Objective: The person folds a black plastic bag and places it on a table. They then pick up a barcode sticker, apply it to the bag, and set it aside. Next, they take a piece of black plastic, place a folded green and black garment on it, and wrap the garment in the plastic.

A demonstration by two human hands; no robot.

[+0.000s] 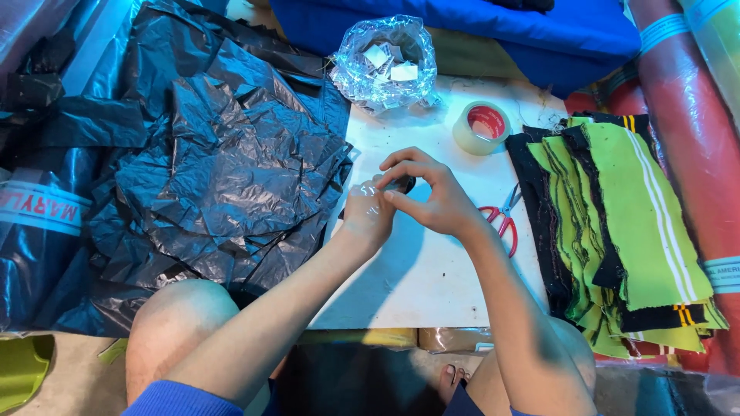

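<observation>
Clear film [368, 190], both hands [432, 196] pinching

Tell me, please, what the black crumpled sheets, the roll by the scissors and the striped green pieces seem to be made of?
Black sheets: thin plastic film, glossy, with sharp creases catching the light. Tape roll: clear, shiny adhesive plastic, probably on a card core. Green pieces: matte fabric, likely knit, with frayed edges and black and white stripes.
</observation>
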